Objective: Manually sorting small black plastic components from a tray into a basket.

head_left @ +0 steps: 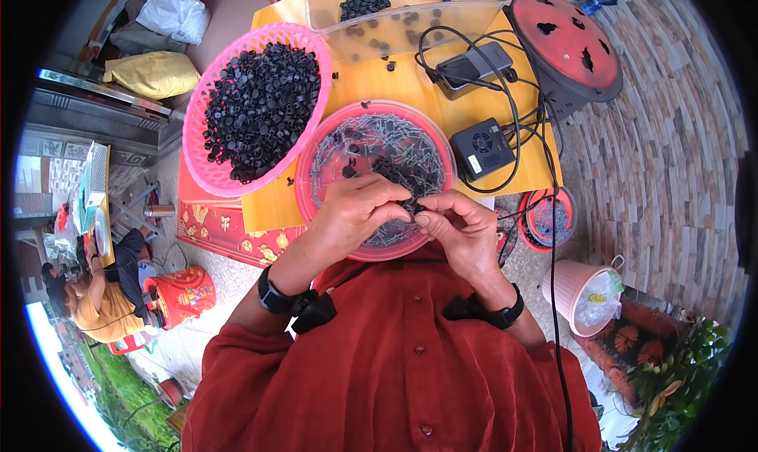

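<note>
Over a pink-rimmed round basin (307, 176), my left hand (359, 211) and my right hand (462, 227) meet with thumbs and forefingers pinched. Between the fingertips is a small black plastic piece (412, 205); its details are mostly covered by the fingers. Many thin grey nails (403, 132) lie scattered in the basin, with a heap of black plastic pieces (391, 170) among them. To the left, a pink lattice basket (193, 144) is piled with small black round plastic parts (260, 105).
A clear plastic bin (474, 14) with black parts stands at the table's back. Black boxes (483, 148) and looping cables lie on the right of the yellow table (272, 207). A red-topped stool (564, 37) and pink bucket (580, 298) are at right. A person (99, 302) sits far left.
</note>
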Demonstrator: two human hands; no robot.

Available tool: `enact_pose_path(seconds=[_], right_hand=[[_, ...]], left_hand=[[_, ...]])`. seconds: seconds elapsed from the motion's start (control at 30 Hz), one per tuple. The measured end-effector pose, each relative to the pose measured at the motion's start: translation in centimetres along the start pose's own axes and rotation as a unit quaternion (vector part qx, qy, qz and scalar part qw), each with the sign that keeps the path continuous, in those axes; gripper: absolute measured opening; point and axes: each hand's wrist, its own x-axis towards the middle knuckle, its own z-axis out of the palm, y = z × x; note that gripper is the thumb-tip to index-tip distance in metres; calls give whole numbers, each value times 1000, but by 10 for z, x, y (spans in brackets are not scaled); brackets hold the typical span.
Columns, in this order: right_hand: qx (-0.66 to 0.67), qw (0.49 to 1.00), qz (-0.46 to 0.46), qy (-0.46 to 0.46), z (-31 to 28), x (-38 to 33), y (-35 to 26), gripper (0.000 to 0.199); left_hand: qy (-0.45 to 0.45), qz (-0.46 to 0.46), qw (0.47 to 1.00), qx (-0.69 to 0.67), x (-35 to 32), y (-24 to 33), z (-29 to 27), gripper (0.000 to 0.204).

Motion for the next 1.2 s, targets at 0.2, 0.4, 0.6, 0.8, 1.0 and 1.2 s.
enact_pose_path(seconds=[0.2,0.4,0.6,0.8,1.0,1.2], right_hand=[[0,1000,-7,-7,-1,0,2,13],[26,997,43,60,-8,2,7,15],[35,996,43,71,-14,2,8,18],[58,993,55,84,-20,0,10,18],[34,995,75,57,-17,2,9,18],[37,996,73,32,-8,2,8,16]], left_hand=[[-6,-26,998,-55,-1,-2,0,20],[63,-141,988,-17,-4,-35,2,19],[86,-166,978,-87,1,-58,-5,26],[2,-242,964,111,-5,-35,-23,27],[83,-221,954,185,-16,-49,-17,26],[27,-226,961,155,-17,-51,-16,25]])
